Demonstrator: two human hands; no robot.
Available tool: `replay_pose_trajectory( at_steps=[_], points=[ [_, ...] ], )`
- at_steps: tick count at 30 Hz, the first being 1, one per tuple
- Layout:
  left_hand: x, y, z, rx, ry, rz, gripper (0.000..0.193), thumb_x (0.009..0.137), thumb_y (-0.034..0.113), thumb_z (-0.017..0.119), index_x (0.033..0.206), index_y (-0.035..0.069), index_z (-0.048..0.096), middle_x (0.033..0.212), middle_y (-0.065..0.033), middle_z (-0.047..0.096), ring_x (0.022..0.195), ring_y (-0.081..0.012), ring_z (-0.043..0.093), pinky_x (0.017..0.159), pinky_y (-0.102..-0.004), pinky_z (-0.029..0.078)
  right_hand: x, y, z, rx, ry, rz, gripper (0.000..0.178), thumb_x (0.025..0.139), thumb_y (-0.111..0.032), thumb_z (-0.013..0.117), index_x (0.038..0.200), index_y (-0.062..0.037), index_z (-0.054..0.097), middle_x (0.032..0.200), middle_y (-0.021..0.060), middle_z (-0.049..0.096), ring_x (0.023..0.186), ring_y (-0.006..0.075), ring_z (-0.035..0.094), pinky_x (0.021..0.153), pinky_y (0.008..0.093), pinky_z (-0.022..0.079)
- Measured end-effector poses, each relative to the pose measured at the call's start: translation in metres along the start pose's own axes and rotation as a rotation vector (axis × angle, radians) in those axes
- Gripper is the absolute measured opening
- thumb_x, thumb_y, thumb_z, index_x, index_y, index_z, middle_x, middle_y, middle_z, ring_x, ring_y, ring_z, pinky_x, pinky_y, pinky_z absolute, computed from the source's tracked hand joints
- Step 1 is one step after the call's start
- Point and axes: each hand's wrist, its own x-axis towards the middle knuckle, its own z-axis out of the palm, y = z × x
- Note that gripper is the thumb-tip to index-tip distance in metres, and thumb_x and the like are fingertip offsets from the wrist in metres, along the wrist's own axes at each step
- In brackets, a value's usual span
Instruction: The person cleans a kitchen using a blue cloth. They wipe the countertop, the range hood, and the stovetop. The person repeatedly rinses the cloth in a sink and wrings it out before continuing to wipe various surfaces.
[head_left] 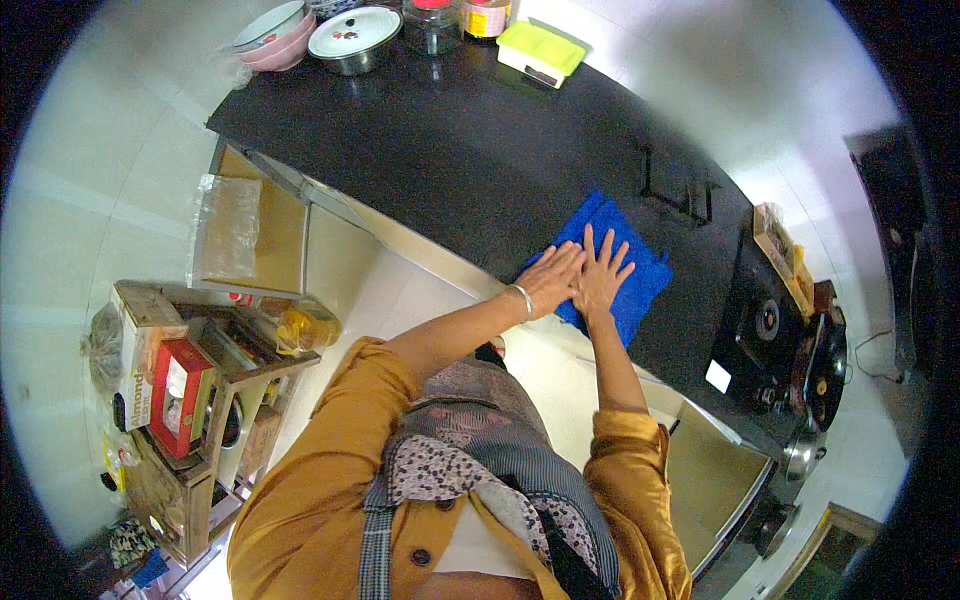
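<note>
A blue cloth (640, 285) lies spread on the black countertop (430, 170), close to its front edge. My right hand (599, 275) rests flat on the cloth with its fingers spread. Beside it, my left hand (553, 280) lies palm down with fingers stretched out, its fingertips meeting the right hand near the thumb. A pale bracelet (522, 300) circles my left wrist. Neither hand grips anything, though the palms are hidden from view.
Bowls (275, 40), a lidded pot (355, 38), jars (433, 22) and a green-lidded box (540, 50) line the counter's back. A black rack (676, 188) stands beyond the cloth. At right is a gas stove (760, 325); at left, a wooden shelf (215, 370) and an open cabinet door (275, 235).
</note>
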Motion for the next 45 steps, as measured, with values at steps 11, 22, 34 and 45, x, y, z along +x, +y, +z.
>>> replay_pose_trajectory(
  at_steps=[11, 22, 34, 45],
  points=[
    [0.016, -0.018, -0.011, 0.085, -0.072, 0.080, 0.088, 0.081, 0.052, 0.053, 0.139, -0.005, 0.018, 0.146, -0.0212, 0.016, 0.138, -0.0305, 0.010, 0.112, -0.0415, 0.006, 0.014, 0.007, -0.007, 0.048, 0.007, -0.052, 0.051, 0.093, -0.037, 0.032, 0.141, -0.0238, 0.028, 0.148, 0.0140, 0.018, 0.134, 0.0438, 0.013, 0.103, 0.0628, 0.010],
    [0.073, -0.133, -0.078, 0.114, 0.051, -0.224, 0.079, 0.083, 0.035, 0.057, 0.139, -0.003, 0.017, 0.145, -0.0237, 0.017, 0.137, -0.0361, 0.012, 0.111, -0.0445, 0.012, 0.187, -0.071, 0.022, 0.143, 0.117, -0.151, 0.060, 0.089, -0.049, 0.038, 0.141, -0.0205, 0.028, 0.144, 0.0242, 0.022, 0.131, 0.0483, 0.015, 0.105, 0.0603, 0.010],
    [-0.033, -0.158, -0.175, -0.203, 0.579, -0.448, 0.056, 0.087, 0.013, 0.049, 0.137, 0.001, 0.028, 0.142, -0.0228, 0.025, 0.133, -0.0382, 0.021, 0.110, -0.0423, 0.018, 0.223, -0.228, 0.004, 0.358, 0.036, -0.641, 0.049, 0.093, -0.028, 0.039, 0.136, -0.0042, 0.034, 0.140, 0.0204, 0.032, 0.130, 0.0378, 0.027, 0.108, 0.0461, 0.020],
    [-0.153, -0.227, -0.226, -0.323, 0.513, -0.553, 0.047, 0.086, 0.005, 0.049, 0.132, 0.007, 0.039, 0.136, -0.0163, 0.039, 0.122, -0.0335, 0.040, 0.100, -0.0391, 0.036, 0.425, -0.276, 0.084, 0.085, 0.205, -0.117, 0.052, 0.095, -0.038, 0.026, 0.136, -0.0065, 0.036, 0.138, 0.0206, 0.037, 0.129, 0.0391, 0.030, 0.105, 0.0492, 0.023]
  ],
)
